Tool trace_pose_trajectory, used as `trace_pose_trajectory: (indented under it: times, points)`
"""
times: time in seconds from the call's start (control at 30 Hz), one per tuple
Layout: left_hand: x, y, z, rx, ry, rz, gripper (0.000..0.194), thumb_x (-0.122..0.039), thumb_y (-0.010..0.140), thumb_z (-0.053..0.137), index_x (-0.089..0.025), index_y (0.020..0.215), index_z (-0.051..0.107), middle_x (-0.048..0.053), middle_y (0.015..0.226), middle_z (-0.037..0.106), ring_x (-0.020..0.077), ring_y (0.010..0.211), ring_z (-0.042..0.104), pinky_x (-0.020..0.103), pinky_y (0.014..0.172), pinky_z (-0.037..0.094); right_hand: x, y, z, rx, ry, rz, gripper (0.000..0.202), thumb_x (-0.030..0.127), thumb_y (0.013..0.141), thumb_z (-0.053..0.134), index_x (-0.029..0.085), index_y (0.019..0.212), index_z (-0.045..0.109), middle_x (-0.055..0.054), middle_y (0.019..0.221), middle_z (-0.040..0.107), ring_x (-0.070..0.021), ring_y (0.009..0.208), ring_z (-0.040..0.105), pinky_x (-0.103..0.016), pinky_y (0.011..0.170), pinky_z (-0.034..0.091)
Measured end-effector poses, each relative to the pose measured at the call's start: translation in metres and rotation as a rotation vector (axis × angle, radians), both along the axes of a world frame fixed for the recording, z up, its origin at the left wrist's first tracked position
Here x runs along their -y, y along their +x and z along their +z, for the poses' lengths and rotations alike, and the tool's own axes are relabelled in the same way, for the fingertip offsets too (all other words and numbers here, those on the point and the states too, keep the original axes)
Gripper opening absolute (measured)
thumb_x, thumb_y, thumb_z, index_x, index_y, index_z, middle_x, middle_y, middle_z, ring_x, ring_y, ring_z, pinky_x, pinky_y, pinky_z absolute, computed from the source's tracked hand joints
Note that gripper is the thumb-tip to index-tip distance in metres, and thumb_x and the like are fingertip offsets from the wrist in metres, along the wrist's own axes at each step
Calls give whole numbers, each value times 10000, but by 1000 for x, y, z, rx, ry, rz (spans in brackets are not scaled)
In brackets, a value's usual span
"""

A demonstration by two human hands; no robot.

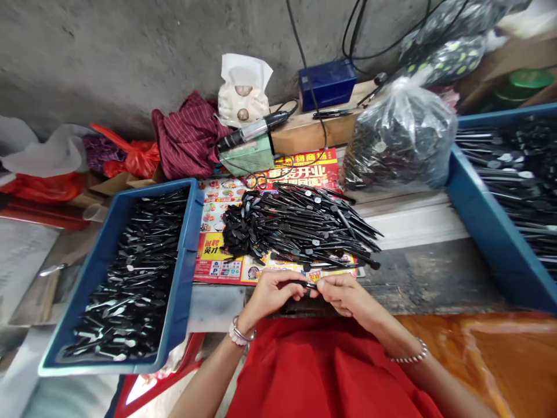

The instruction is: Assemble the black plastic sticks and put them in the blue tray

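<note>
Both my hands meet at the table's front edge over a small, slender black piece (308, 284) that shows a shiny band. My left hand (275, 291) pinches one end, while the fingertips of my right hand (342, 292) close on the other. Its exact kind is too small to tell, and the fingers cover much of it. Just beyond lies a heap of thin black stick-like pieces (300, 223), some with pale round labels. The heap rests on a red and yellow printed sheet (220, 270).
A blue bin (191, 255) of black pieces stands left; another blue bin (487, 232) stands right. Behind the heap are a filled clear bag (402, 133), a corded tool (255, 130) on a green box (248, 157), a tissue pack (243, 98) and a dark blue box (327, 84).
</note>
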State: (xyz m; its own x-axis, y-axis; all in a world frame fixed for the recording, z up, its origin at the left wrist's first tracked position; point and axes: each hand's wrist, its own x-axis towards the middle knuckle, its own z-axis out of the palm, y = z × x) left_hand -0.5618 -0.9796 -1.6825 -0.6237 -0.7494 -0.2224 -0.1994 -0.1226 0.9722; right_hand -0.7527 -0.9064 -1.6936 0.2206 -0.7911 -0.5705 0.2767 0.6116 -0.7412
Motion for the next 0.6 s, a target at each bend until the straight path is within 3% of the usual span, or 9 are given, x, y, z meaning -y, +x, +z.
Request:
trace_pose_trajectory:
  times: [0.13, 0.23, 0.4, 0.5, 0.6]
  points:
    - [0, 2, -3, 70, -173, -50, 205, -168, 813, 620, -160, 965, 757, 40, 721, 737, 128, 556, 649, 218, 590, 533, -2, 1, -4, -62, -58, -3, 557, 686, 702, 659, 134, 770, 678, 83, 494, 288, -41, 402, 161, -218, 384, 110]
    - [1, 2, -4, 111, -303, -72, 195, -160, 825, 617, -166, 963, 754, 32, 745, 744, 118, 549, 649, 205, 591, 529, -3, 1, -4, -177, -217, -23, 554, 677, 761, 601, 130, 761, 685, 27, 539, 446, -74, 452, 317, -221, 419, 224]
    - [1, 0, 0, 101, -377, -36, 194, -152, 832, 616, -176, 976, 744, 32, 858, 757, 121, 639, 681, 197, 651, 542, -6, 3, 9, -545, -509, 32, 419, 455, 949, 438, 161, 759, 669, -31, 732, 651, -159, 684, 563, -263, 628, 406]
    - [-1, -2, 4, 98, -436, -11, 194, -171, 831, 631, -167, 997, 732, 53, 935, 756, 162, 834, 704, 229, 794, 544, -10, 5, 14, -768, -698, -6, 297, 308, 972, 431, 171, 894, 682, -43, 863, 709, -171, 776, 636, -275, 731, 450]
    - [-2, -2, 7, 103, -406, -28, 200, -204, 873, 580, -153, 1011, 716, 52, 853, 751, 154, 767, 697, 239, 771, 546, -14, 8, 12, -944, -897, -63, 248, 230, 972, 438, 148, 1012, 669, -70, 927, 719, -177, 815, 663, -275, 754, 474]
